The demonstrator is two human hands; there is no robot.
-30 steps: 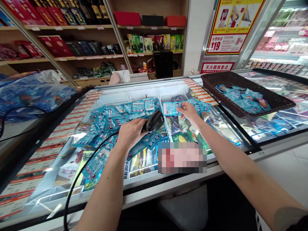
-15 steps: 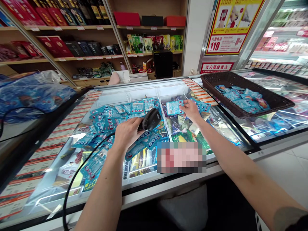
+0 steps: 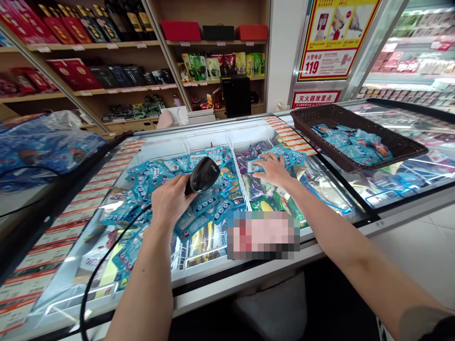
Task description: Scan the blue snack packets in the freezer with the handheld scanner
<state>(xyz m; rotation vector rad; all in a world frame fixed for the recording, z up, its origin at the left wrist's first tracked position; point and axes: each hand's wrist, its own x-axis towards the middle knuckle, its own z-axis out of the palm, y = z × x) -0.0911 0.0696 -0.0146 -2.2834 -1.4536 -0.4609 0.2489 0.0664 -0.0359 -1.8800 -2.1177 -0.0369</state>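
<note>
My left hand [image 3: 168, 201] is wrapped round the handle of a black barcode scanner [image 3: 205, 174], its head tilted up over the freezer. A black cable [image 3: 106, 258] trails from it towards the lower left. Beneath the scanner lies a heap of blue snack packets [image 3: 152, 174] on the left part of the glass top. On the right, my right hand [image 3: 275, 169] lies with fingers spread over a blue packet [image 3: 251, 167], beside more blue packets [image 3: 295, 157]. Whether the fingertips press on that packet is hard to tell.
A brown woven basket [image 3: 359, 163] holding blue packets stands on the freezer at the right. A plastic-wrapped blue bundle [image 3: 46, 147] lies at far left. White wire dividers [image 3: 245, 187] run inside the freezer [image 3: 199, 289]. Shelves of goods [image 3: 152, 42] rise behind.
My right hand has gone from pinching a raised blue packet to spreading its fingers over the packets. The scanner and left hand have shifted slightly left in view.
</note>
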